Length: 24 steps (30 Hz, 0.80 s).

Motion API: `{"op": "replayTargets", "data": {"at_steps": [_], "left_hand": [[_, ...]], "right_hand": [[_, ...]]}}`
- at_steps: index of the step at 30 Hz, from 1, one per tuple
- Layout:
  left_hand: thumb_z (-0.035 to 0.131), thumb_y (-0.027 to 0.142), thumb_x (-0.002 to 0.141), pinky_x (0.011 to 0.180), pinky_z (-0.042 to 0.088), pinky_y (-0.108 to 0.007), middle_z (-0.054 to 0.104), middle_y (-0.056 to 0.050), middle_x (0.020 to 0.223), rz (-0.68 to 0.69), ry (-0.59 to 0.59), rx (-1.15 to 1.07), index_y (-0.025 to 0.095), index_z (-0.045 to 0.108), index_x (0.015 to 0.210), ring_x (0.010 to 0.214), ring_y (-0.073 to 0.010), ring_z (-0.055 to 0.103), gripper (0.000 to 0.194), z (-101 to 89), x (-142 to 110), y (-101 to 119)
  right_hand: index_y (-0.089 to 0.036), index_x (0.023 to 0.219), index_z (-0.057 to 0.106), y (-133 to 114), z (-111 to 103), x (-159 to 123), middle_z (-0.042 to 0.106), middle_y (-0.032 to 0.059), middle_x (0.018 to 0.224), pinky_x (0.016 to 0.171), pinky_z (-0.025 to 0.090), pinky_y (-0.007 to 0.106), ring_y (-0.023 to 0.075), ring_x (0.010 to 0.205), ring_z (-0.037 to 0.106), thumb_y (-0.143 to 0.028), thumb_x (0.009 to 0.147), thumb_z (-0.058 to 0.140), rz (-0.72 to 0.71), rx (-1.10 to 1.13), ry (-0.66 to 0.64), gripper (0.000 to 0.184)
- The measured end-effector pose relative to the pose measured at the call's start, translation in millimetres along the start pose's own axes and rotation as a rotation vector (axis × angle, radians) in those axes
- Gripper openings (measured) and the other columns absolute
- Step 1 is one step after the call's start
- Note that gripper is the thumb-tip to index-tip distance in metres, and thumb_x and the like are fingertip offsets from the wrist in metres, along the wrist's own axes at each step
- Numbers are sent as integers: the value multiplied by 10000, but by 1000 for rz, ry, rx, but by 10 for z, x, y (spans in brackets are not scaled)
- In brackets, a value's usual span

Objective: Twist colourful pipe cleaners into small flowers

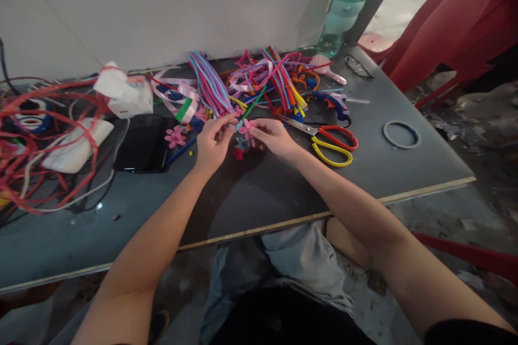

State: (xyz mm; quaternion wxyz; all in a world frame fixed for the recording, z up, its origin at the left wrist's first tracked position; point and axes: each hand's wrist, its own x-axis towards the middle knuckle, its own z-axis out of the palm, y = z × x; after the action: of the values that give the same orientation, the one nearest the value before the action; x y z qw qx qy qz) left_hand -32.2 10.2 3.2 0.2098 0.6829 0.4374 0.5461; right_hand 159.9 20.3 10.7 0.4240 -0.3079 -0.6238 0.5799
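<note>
Above the middle of the dark table, my left hand is closed in a pinch at a small light blue piece. My right hand pinches a pink pipe-cleaner flower right beside it, so the fingertips of both hands almost meet. A green pipe cleaner slants up behind the fingers; whether it joins the flower I cannot tell. Just below the hands are a blue-grey flower and a red one. Another pink flower lies left of my left hand.
Red-and-yellow-handled scissors lie right of my hands. Behind are pipe-cleaner bundles, a glue gun and a brush. A black phone and tangled red cord sit left, a tape ring and green bottle right.
</note>
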Motion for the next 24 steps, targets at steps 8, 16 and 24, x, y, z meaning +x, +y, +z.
{"op": "replayTargets", "data": {"at_steps": [8, 16, 24], "left_hand": [[640, 527, 953, 822, 513, -353, 803, -36, 834, 339, -85, 244, 265, 785, 855, 812, -196, 702, 315, -88, 63, 56], [659, 341, 916, 792, 502, -345, 755, -23, 734, 387, -80, 345, 213, 687, 722, 731, -170, 664, 234, -88, 54, 149], [690, 263, 699, 517, 357, -246, 590, 25, 552, -329, -14, 7, 181, 690, 610, 508, -91, 452, 121, 61, -4, 291]], "right_hand": [[-153, 803, 668, -60, 7, -23, 548, -24, 629, 546, 370, 237, 92, 607, 478, -734, 797, 674, -21, -120, -47, 581], [-138, 871, 723, 4, 43, -41, 729, 68, 823, 701, 510, 274, 146, 748, 643, -489, 877, 659, -104, -248, 67, 356], [-161, 970, 783, -17, 115, -143, 764, 85, 872, 621, 413, 267, 162, 776, 675, -265, 975, 517, -447, -950, 237, 285]]}}
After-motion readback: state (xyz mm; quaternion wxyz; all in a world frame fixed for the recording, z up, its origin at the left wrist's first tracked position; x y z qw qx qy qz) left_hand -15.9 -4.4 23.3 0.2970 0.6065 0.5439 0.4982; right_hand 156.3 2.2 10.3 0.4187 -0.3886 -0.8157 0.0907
